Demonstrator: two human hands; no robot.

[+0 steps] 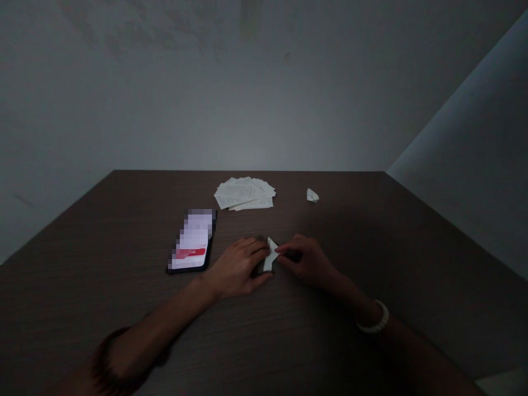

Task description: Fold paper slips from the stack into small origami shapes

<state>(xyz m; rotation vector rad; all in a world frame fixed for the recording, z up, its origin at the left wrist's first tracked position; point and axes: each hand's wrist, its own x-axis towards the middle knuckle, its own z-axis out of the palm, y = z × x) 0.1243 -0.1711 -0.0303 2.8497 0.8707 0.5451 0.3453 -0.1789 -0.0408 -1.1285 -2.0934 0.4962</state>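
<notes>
A small folded piece of white paper [270, 259] lies on the dark wooden table between my two hands. My left hand [239, 268] rests beside it on the left, fingers stretched over its left edge and thumb apart near its lower end. From the right, my right hand [307, 259] pinches the paper's right edge between thumb and fingertips. Part of the paper is hidden under my left fingers.
Left of my hands lies a smartphone [192, 242] with its screen lit and blurred. Fanned printed paper slips [245, 192] lie farther back. A small folded paper piece [312, 196] sits at the back right. Behind the table [124, 220] stands a wall.
</notes>
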